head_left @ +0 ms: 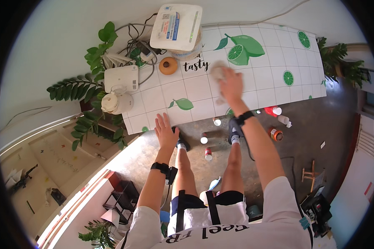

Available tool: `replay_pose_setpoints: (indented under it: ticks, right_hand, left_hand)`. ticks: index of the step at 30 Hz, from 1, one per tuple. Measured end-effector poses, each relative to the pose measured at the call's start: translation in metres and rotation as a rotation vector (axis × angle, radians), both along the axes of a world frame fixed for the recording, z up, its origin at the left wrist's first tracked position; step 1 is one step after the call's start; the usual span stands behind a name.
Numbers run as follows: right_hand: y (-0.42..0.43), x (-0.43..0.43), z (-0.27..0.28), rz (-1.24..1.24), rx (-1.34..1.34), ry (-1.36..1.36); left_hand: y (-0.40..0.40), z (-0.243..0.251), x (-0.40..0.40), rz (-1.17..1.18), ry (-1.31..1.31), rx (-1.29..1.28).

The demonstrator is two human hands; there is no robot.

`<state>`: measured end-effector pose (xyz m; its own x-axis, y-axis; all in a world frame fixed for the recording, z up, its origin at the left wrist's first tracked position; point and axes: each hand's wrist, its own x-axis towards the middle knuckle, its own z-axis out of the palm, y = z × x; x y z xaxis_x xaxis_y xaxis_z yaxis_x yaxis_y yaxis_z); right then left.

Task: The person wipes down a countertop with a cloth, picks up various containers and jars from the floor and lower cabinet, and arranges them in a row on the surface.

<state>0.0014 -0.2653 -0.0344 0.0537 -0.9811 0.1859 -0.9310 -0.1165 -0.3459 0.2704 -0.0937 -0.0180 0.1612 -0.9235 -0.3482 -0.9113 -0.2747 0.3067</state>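
Note:
A tablecloth (202,90) with a printed grid and green limes covers the table before me. My right hand (232,84) presses a blurred, light beige cloth (218,71) onto it, just right of the printed lettering. Near the table's front edge, at the left, my left hand (165,130) rests with its fingers spread and nothing in it. Between the hands and the wall lies a round orange-brown lid (168,66) with a dark knob.
A white router (176,26) sits on a clear container at the back. Left of it are tangled cables, a second white device (121,78) and a cream jug (117,102). Potted plants flank the table. Several bottles and jars, one orange (275,133), stand on the floor.

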Motion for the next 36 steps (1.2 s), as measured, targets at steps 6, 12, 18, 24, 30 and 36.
replay_pose_setpoints:
  ticks: [6, 12, 18, 24, 30, 36]
  right_hand:
    - [0.043, -0.17, -0.008, -0.305, -0.013, 0.099]
    - [0.098, -0.287, -0.006, -0.618, 0.268, 0.399]
    - [0.121, -0.289, 0.002, -0.763, 0.204, 0.245]
    - [0.11, -0.131, 0.004, -0.241, 0.156, -0.044]
    - [0.131, 0.084, 0.018, 0.058, 0.182, -0.166]
    - [0.149, 0.191, 0.03, 0.599, 0.566, -0.366]
  left_hand:
    - [0.0, -0.004, 0.006, 0.015, -0.052, 0.019]
    - [0.002, -0.004, 0.001, 0.018, -0.107, -0.027]
    - [0.004, -0.004, 0.001, 0.039, -0.063, -0.125]
    - [0.008, -0.007, 0.008, 0.03, -0.048, -0.149]
    - [-0.001, 0.008, 0.026, 0.106, 0.14, -0.153]
    - [0.019, 0.008, 0.065, 0.335, 0.645, -0.204]
